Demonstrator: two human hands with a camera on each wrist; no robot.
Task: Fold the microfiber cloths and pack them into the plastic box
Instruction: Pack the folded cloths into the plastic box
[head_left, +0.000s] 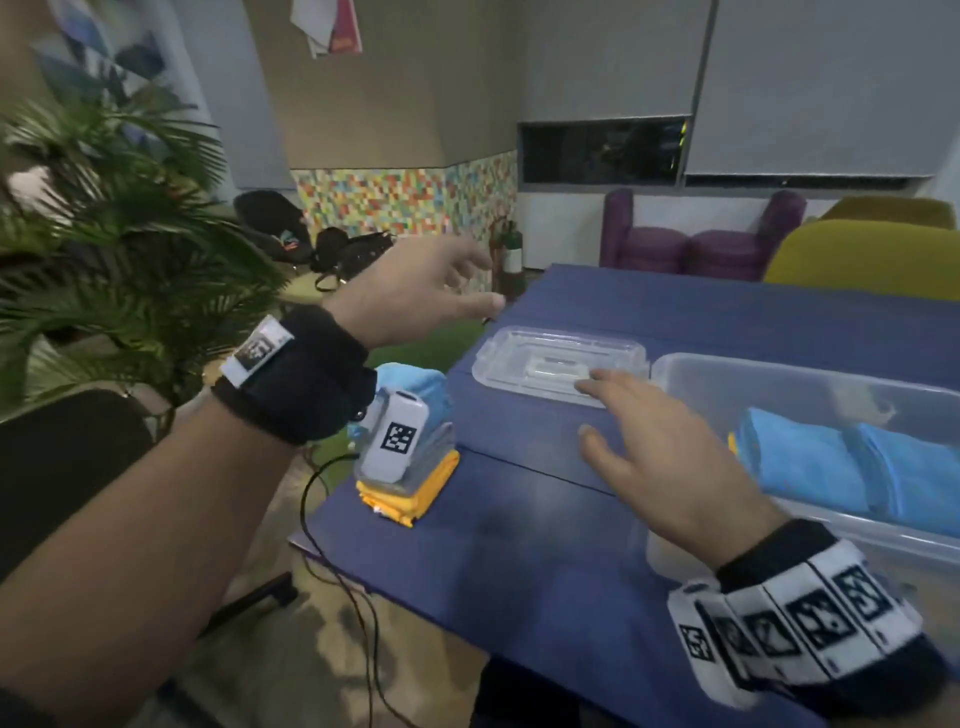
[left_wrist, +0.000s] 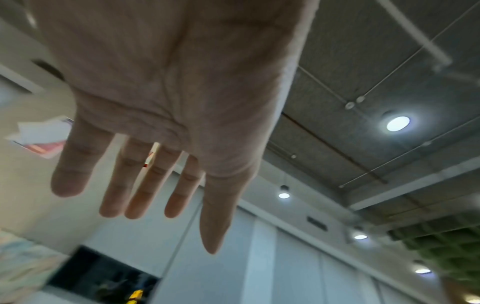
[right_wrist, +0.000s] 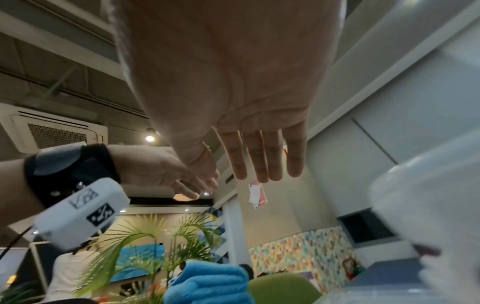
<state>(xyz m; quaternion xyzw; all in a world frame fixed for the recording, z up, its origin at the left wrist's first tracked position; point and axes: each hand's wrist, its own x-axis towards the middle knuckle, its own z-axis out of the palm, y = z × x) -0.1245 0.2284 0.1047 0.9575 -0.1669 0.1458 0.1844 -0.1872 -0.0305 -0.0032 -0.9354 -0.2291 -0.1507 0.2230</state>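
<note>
A clear plastic box (head_left: 675, 366) stands on the blue table (head_left: 519, 545) at the right, with folded blue cloths (head_left: 810, 462) inside it. Its clear lid (head_left: 558, 358) lies flat to the box's left. A stack of folded cloths (head_left: 434, 488), yellow below and blue above, sits at the table's left corner; its blue top (right_wrist: 207, 281) shows in the right wrist view. My left hand (head_left: 415, 291) hovers open above the table's left edge, fingers straight (left_wrist: 145, 185). My right hand (head_left: 660, 452) floats open over the table, fingertips by the lid, palm empty (right_wrist: 259, 156).
A potted palm (head_left: 104, 218) stands left of the table. A black chair (head_left: 62, 457) is near my left elbow. Purple (head_left: 696, 239) and yellow armchairs (head_left: 862, 254) sit behind the table. A black cable (head_left: 332, 571) hangs off the table's left corner.
</note>
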